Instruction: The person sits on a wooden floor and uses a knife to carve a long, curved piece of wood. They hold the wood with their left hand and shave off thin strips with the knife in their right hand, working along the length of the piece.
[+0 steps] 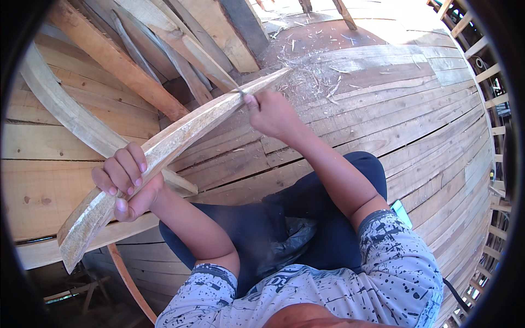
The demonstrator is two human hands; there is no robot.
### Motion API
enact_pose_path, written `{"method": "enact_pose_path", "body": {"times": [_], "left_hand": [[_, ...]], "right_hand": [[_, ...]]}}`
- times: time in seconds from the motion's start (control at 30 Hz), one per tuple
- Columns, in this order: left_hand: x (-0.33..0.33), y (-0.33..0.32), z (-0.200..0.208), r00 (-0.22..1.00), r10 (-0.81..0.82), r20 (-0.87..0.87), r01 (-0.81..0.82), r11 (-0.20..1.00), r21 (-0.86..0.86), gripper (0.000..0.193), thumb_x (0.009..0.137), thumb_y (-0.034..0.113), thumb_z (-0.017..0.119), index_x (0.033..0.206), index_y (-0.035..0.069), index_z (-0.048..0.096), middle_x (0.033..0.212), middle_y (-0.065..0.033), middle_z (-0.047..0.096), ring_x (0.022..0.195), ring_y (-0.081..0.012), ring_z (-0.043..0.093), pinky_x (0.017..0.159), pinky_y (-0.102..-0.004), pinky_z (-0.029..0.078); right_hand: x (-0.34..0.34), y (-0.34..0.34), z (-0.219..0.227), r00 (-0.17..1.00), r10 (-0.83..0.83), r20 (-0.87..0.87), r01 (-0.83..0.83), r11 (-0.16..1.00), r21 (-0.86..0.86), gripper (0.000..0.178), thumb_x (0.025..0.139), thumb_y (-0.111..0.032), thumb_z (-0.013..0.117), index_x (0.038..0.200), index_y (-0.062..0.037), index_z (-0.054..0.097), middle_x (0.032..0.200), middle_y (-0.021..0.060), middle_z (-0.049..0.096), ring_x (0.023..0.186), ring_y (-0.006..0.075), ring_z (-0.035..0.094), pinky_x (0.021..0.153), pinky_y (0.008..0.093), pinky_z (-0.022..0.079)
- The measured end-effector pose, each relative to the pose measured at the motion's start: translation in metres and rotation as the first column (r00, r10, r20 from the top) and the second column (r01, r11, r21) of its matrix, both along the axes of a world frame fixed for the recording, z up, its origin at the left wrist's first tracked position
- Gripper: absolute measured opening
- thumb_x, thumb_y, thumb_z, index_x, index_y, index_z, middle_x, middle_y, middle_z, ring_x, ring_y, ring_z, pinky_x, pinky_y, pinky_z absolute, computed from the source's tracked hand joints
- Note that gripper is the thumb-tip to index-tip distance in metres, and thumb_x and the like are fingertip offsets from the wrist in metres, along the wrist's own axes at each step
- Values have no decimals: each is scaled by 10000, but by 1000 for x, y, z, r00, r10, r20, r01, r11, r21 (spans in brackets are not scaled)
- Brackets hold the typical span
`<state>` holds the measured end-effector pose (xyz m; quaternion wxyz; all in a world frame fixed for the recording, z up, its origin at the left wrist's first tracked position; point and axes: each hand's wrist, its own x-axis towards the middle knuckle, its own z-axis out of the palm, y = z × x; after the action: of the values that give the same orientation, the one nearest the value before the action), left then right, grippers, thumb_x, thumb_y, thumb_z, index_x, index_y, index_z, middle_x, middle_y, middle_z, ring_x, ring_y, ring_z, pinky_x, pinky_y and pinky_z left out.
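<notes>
A long, slightly curved piece of timber (188, 128) slants across in front of me, from the lower left up to a tapering tip. My left hand (128, 177) is wrapped round its thicker lower part, fingers over the top and thumb beneath. Close to the narrow end, my right hand (268, 112) is closed against the timber's edge. A small dark bit shows at its thumb and fingertips, lying across the wood; what it belongs to is too small to make out.
Wood shavings (331, 85) are scattered over the plank floor (350, 123) beyond my right hand. Loose beams (117, 60) and a curved grey timber (71, 106) lie at the left. A light blue flat object (401, 213) rests beside my right knee. Slatted framing (495, 101) runs along the right.
</notes>
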<state>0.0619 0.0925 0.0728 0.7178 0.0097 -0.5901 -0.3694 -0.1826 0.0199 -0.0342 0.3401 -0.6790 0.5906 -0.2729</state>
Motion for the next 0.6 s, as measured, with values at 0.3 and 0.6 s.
{"method": "enact_pose_path", "body": {"times": [0.3,0.6], "left_hand": [[-4,-5,0,999,-19,32,20,1000,-18,253,731,206,684,755,204,432,576,82,430,525,-75,423,571,-254,349],[-1,-9,-2,997,-41,69,44,998,-36,242,724,206,687,734,211,445,548,95,442,495,-59,424,546,-235,355]], "right_hand": [[-43,-42,-60,997,-77,-11,77,993,94,516,1003,-351,419,818,67,660,818,297,659,842,455,656,816,525,490],[-70,-63,-99,985,-168,-46,174,968,183,489,988,-366,454,878,58,672,861,289,672,870,446,665,823,522,496]]}}
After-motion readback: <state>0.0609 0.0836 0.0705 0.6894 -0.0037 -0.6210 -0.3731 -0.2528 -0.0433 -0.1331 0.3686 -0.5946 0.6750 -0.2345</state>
